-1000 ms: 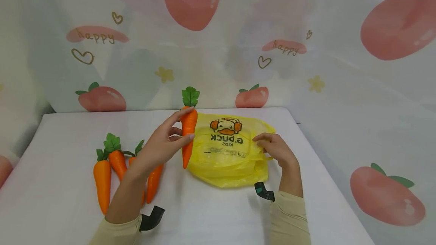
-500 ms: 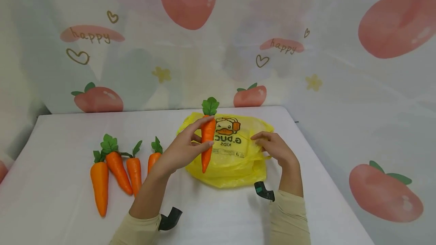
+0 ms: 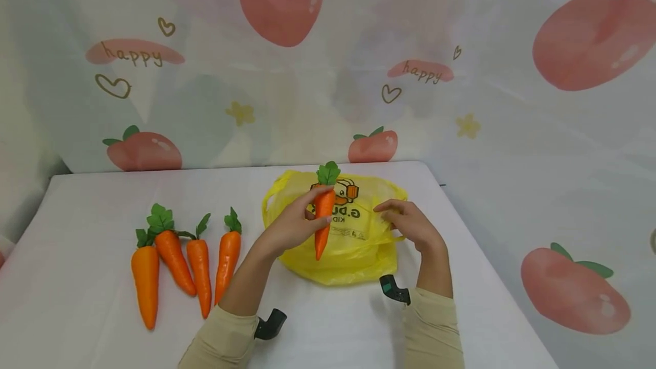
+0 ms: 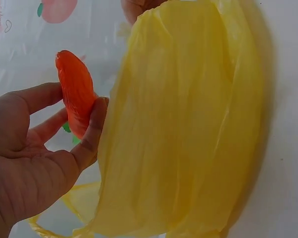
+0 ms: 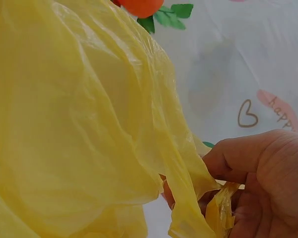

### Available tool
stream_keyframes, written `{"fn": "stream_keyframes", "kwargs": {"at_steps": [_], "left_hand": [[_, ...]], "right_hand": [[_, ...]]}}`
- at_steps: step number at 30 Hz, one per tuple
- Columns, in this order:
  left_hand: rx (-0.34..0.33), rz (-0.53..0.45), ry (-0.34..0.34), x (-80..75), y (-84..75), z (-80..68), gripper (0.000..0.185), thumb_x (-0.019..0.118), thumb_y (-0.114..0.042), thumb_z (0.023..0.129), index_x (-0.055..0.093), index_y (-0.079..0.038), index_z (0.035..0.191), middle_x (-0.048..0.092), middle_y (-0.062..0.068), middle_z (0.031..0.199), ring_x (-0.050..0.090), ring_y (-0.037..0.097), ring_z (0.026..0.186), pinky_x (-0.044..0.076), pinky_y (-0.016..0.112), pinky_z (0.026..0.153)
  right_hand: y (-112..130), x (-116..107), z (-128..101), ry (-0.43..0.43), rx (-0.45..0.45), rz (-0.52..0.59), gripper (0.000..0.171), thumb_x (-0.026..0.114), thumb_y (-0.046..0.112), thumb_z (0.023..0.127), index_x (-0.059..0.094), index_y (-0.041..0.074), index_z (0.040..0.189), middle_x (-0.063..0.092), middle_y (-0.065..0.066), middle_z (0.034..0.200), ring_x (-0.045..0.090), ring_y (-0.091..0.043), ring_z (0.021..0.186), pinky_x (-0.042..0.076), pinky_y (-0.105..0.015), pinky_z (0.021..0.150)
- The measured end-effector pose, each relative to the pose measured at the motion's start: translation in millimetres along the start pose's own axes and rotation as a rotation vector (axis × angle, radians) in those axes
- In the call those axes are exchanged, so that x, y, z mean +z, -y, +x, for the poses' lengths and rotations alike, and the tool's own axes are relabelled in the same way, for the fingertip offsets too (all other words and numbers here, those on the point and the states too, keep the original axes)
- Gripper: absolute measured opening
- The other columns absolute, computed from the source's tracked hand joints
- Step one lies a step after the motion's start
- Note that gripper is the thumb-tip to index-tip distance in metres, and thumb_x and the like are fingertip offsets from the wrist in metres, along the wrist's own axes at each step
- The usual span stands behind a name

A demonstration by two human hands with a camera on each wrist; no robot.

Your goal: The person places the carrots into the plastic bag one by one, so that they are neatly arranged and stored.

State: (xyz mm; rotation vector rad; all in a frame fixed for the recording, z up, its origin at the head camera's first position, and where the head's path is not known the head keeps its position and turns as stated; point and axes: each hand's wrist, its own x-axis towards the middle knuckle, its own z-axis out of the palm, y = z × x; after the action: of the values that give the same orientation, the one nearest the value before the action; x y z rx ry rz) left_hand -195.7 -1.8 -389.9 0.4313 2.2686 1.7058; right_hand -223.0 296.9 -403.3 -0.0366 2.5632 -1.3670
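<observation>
My left hand (image 3: 293,225) grips an orange toy carrot (image 3: 324,206) with green leaves at its top. The carrot stands nearly upright, tip down, in front of the printed face of a yellow plastic bag (image 3: 335,271). In the left wrist view, fingers and thumb pinch the carrot (image 4: 75,94) from both sides, beside the bag's yellow film (image 4: 174,119). At the bag's right edge my right hand (image 3: 414,226) pinches it. The right wrist view has a crumpled strip of the bag (image 5: 181,193) running between the fingers of that hand (image 5: 263,178).
Several more toy carrots (image 3: 146,286) lie on the white table (image 3: 77,300) at left, leaves pointing away. A patterned cloth backdrop (image 3: 307,84) rises behind the table. Black wrist pieces (image 3: 270,324) stick out at both sleeves.
My left hand has carried the carrot rightward and slightly lower, from the bag's left edge to in front of its print. The right hand keeps its place on the bag.
</observation>
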Motion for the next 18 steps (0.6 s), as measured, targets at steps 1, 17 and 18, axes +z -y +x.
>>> {"fn": "stream_keyframes", "kwargs": {"at_steps": [1, 17, 18], "left_hand": [[-0.004, -0.001, 0.006, 0.9, 0.9, 0.7, 0.062, 0.072, -0.02, 0.1, 0.047, -0.041, 0.153, 0.057, 0.006, 0.126, 0.052, 0.02, 0.068, 0.042, 0.03, 0.057], [-0.071, 0.028, 0.054, 16.9, 7.1, 41.6, 0.057, 0.068, -0.015, 0.101, 0.049, -0.028, 0.154, 0.05, 0.011, 0.148, 0.053, 0.031, 0.123, 0.055, 0.043, 0.091], [-0.072, 0.012, 0.055, 17.8, 7.3, 43.3, 0.057, 0.068, -0.014, 0.101, 0.05, -0.027, 0.154, 0.05, 0.012, 0.148, 0.053, 0.032, 0.122, 0.055, 0.042, 0.09]], "right_hand": [[-0.2, 0.5, 0.0, 0.001, -0.002, 0.0, 0.033, 0.049, 0.014, 0.107, 0.066, 0.001, 0.131, 0.059, -0.016, 0.128, 0.055, -0.032, 0.098, 0.044, -0.054, 0.093], [3.0, 5.8, 0.0, 0.02, -0.059, -0.025, 0.033, 0.048, 0.009, 0.105, 0.067, -0.003, 0.129, 0.059, -0.018, 0.131, 0.057, -0.031, 0.096, 0.048, -0.054, 0.093], [3.5, 6.1, 0.2, 0.024, -0.063, -0.026, 0.033, 0.048, 0.009, 0.105, 0.067, -0.003, 0.129, 0.059, -0.018, 0.131, 0.057, -0.031, 0.096, 0.048, -0.054, 0.093]]}}
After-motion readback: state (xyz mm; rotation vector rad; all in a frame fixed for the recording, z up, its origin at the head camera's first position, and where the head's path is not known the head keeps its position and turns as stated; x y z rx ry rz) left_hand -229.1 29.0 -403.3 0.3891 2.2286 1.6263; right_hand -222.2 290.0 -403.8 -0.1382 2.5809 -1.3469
